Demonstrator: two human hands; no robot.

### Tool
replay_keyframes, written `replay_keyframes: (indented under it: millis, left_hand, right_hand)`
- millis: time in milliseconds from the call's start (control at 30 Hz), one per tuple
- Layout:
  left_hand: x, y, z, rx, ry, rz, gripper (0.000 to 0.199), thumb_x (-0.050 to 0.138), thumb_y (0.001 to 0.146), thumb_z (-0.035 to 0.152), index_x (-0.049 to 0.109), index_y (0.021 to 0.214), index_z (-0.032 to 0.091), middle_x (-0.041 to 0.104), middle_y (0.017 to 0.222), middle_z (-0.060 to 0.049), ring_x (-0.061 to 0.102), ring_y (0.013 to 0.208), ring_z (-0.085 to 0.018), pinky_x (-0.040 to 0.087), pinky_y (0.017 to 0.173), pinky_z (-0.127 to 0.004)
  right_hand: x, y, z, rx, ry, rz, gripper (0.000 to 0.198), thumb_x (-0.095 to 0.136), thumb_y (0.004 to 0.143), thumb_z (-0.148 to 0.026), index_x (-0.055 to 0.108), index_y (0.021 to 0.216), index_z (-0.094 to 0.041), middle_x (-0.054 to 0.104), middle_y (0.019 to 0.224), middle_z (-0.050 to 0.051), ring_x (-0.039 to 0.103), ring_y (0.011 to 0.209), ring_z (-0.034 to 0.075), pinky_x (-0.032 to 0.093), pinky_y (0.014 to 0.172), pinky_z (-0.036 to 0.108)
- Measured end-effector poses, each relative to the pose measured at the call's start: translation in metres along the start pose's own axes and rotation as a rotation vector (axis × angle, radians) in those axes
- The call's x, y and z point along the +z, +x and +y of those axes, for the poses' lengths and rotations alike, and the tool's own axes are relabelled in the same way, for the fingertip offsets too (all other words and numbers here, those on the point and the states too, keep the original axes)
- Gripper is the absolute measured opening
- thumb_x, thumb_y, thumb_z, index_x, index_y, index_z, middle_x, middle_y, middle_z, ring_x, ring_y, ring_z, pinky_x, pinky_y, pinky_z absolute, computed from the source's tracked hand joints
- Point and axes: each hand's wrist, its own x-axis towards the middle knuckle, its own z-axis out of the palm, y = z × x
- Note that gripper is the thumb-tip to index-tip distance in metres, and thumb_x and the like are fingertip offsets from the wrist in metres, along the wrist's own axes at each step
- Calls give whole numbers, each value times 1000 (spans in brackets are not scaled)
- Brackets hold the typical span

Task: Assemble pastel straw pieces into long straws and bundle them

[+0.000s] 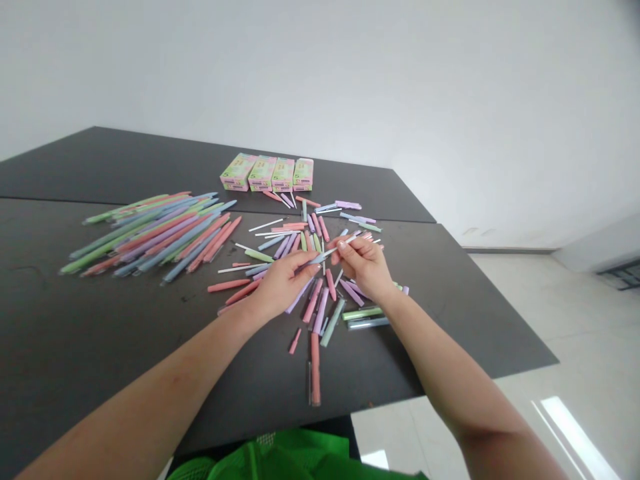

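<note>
My left grip (280, 283) is pinching a pale-blue plastic tube (318, 259), my right grip (369, 268) a thin white rod (331, 251) aimed at two o'clock.

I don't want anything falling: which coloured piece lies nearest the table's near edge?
The long red piece; the short red piece beyond it and all others lie farther back.

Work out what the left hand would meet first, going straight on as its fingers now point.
The left hand would probably meet the right hand first, along the thin white stick between them; a single view leaves depth uncertain.
</note>
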Motion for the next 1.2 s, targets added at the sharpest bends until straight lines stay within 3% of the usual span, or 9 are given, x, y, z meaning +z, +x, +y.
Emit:
replay_keyframes:
  millis: [133,433,633,800,900,967,1033,1100,1200]
  left_hand:
    - [1,0,2,-5,-24,-20,27,53,88,28,71,106,20,71,108,-6,64,100,-23,46,93,-34]
    - [1,0,3,-28,-46,-15,26,54,87,29,72,103,19,72,106,-5,64,101,-24,47,93,-35]
    - [1,1,4,-46,-59,-39,24,53,87,29,71,99,19,72,99,-4,64,98,-24,47,90,-34]
    - [-2,2,2,-126,-111,-36,19,53,87,30,67,85,17,67,79,-3,63,78,-20,49,77,-33]
    - [-1,2,1,-161,-375,-10,20,55,88,34,62,98,18,67,81,-3,65,80,-18,51,78,-32]
    - [0,2,2,-178,-606,27,28,57,88,35,57,111,20,67,85,-3,68,81,-17,52,79,-32]
    - [1,3,4,-195,-791,67,35,61,86,34,52,117,23,68,89,-3,69,83,-18,53,81,-34]
    - [1,4,5,-219,-904,112,34,64,84,31,52,115,23,68,89,-3,69,86,-19,54,83,-36]
    - [-1,6,5,-264,-995,204,26,64,84,25,53,107,23,68,86,-1,70,86,-19,55,84,-38]
  right_hand:
    - [2,-1,-3,33,-1,17,33,67,80,-49,65,83,-16,55,59,-2,27,40,4,17,39,22]
    - [9,-1,-4,50,16,22,37,69,75,-54,63,81,-17,56,59,-2,33,43,6,19,39,22]
    - [10,-1,-2,23,-11,20,36,65,79,-53,60,80,-17,54,61,-3,30,42,5,18,39,22]
    - [1,2,-6,-8,59,188,38,57,83,-58,56,81,-20,42,55,-6,18,38,5,11,37,23]
    - [-5,5,-6,-39,55,273,42,52,85,-60,47,70,-21,37,51,-7,18,38,6,11,37,24]
    - [-5,5,-3,3,-22,203,43,51,86,-59,43,67,-21,43,52,-5,24,38,6,15,36,23]
    - [-2,3,3,84,-132,50,42,51,87,-56,45,67,-20,50,53,-4,31,38,6,19,37,22]
    - [1,0,8,132,-218,-92,40,49,89,-54,47,69,-20,51,51,-4,35,38,7,23,38,21]
    - [4,-4,11,77,-260,-165,34,49,91,-47,49,71,-19,47,50,-6,37,39,7,27,40,21]
